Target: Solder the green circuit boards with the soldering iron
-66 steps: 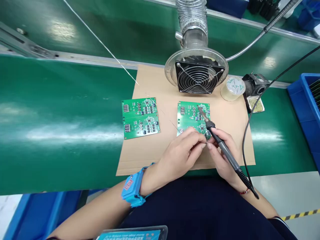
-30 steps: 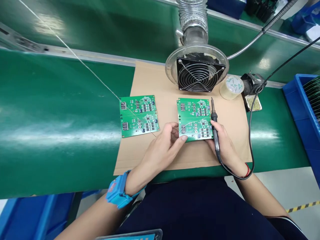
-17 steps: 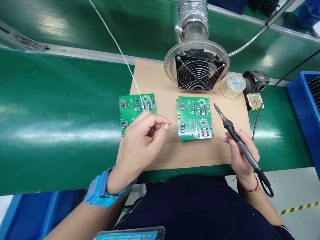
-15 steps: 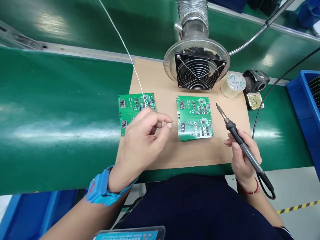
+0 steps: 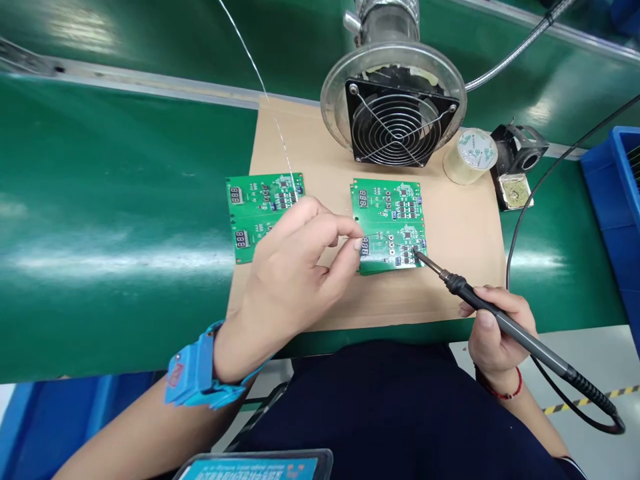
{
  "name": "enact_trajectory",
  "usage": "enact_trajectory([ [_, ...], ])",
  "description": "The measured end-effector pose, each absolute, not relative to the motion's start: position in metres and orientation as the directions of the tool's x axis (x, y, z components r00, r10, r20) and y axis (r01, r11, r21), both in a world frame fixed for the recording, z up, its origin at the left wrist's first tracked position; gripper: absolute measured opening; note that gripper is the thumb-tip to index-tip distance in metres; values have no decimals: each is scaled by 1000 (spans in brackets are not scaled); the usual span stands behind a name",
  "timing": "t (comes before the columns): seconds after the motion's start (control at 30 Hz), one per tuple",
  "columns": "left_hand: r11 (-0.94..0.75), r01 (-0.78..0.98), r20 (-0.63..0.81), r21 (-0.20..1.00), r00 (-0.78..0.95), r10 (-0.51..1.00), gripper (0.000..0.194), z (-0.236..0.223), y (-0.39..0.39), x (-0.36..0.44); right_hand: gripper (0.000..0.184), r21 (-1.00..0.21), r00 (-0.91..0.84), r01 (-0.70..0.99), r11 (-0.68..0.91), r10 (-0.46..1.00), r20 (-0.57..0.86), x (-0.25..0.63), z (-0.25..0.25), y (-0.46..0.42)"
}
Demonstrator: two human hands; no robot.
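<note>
My right hand (image 5: 503, 327) grips a soldering iron (image 5: 505, 325) by its handle. The iron's tip is over the lower right part of the right circuit board (image 5: 383, 223), near a row of black chips; whether it touches cannot be made out. My left hand (image 5: 305, 267) pinches a thin solder wire (image 5: 260, 80) between thumb and forefinger at that board's left edge. The wire runs up from the hand to the top of the view. A second green circuit board (image 5: 260, 200) lies at the left, its lower right part hidden behind my left hand.
Both boards lie on a cardboard sheet (image 5: 320, 313) on the green bench (image 5: 125, 200). A fume extractor fan (image 5: 397, 127) hangs behind the right board. A tape roll (image 5: 470, 157) and an iron stand with sponge (image 5: 517, 167) are at the back right, near a blue bin (image 5: 613, 220).
After my hands left the right board's edges, my left hand took the solder wire and moved right to that board. My right hand turned the iron, bringing its tip over the board's lower right.
</note>
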State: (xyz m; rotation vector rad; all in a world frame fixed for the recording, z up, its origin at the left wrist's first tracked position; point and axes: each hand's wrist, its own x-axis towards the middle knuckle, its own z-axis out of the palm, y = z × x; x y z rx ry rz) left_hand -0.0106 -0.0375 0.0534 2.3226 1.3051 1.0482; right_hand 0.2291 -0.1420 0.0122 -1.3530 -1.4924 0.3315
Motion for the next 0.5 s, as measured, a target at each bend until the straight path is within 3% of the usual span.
enact_trajectory([
  [0.5, -575, 627, 454, 525, 365, 813, 13, 49, -38, -4, 19, -743, 176, 592, 312, 850, 497, 226, 16, -138],
])
